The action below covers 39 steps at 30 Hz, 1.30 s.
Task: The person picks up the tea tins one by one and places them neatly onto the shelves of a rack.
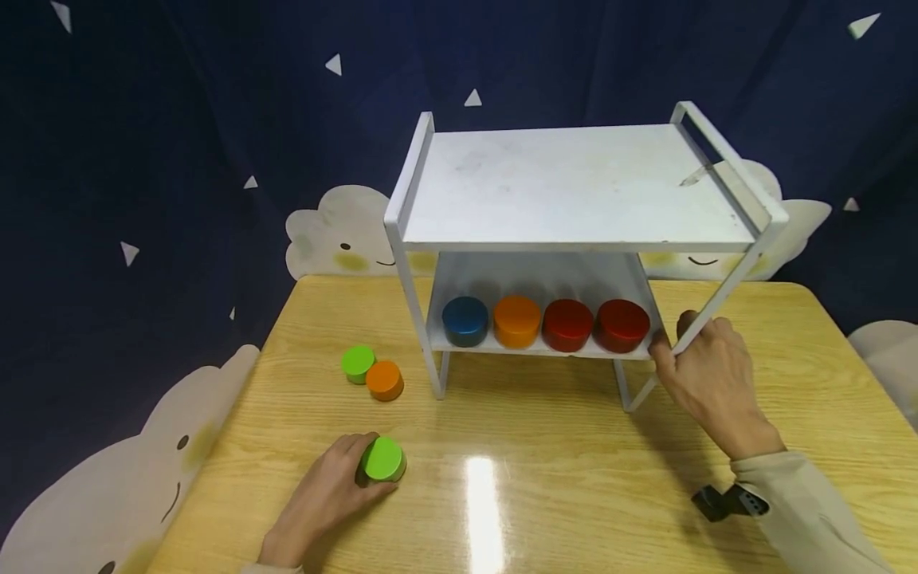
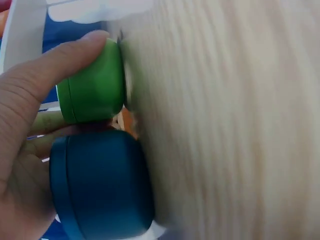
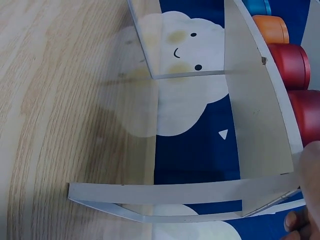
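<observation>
Near the front left of the table, my left hand grips a green round tin, its thumb on one side and fingers on the other. A dark blue round tin stands close beside it under the hand in the left wrist view; from the head it is hidden. My right hand holds the right front post of a white two-tier rack, thumb by the lower shelf's corner. Along that shelf sit a blue tin, an orange tin and two red tins.
Left of the rack, a smaller green tin and an orange tin stand together on the wooden table. A dark blue curtain with cloud shapes hangs behind. A black strap device is on my right wrist.
</observation>
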Each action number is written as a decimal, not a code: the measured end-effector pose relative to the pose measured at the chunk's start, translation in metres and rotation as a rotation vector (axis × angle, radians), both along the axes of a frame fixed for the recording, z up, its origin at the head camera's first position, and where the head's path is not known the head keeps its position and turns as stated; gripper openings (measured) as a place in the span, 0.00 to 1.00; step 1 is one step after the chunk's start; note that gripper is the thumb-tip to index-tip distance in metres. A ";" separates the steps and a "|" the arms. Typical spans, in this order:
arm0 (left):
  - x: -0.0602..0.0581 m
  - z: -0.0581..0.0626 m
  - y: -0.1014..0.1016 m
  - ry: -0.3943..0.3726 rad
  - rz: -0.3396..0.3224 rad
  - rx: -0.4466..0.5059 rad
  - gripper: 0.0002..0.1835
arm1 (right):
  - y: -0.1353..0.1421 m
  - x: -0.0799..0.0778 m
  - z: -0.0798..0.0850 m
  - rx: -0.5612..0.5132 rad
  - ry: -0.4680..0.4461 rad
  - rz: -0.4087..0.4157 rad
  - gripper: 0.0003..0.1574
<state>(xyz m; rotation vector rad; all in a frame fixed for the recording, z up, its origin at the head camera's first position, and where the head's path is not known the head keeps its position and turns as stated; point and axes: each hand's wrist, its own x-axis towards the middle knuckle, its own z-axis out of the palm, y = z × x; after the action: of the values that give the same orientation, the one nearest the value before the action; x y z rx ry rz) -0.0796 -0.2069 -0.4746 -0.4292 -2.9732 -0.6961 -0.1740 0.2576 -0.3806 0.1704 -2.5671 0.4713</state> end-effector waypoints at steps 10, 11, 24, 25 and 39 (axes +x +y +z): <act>-0.010 -0.002 0.005 -0.015 0.011 0.066 0.34 | 0.002 -0.001 -0.001 -0.024 -0.031 0.003 0.22; -0.011 -0.002 0.006 -0.016 0.013 0.081 0.34 | 0.001 -0.001 -0.001 -0.023 -0.032 0.005 0.22; -0.025 0.017 0.022 0.040 -0.015 0.194 0.31 | 0.001 -0.001 -0.001 -0.013 -0.037 -0.017 0.22; -0.027 0.020 0.024 0.051 -0.029 0.196 0.31 | 0.000 -0.001 0.000 -0.014 -0.035 -0.018 0.22; -0.033 0.093 0.072 0.121 -0.138 0.290 0.34 | -0.002 0.003 -0.001 -0.026 -0.034 -0.019 0.23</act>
<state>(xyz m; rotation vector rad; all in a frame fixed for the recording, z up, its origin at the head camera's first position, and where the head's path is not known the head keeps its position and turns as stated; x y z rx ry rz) -0.1129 -0.1346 -0.3817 -0.6323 -2.6919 -1.0543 -0.1713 0.2561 -0.3814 0.1301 -2.5921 0.5049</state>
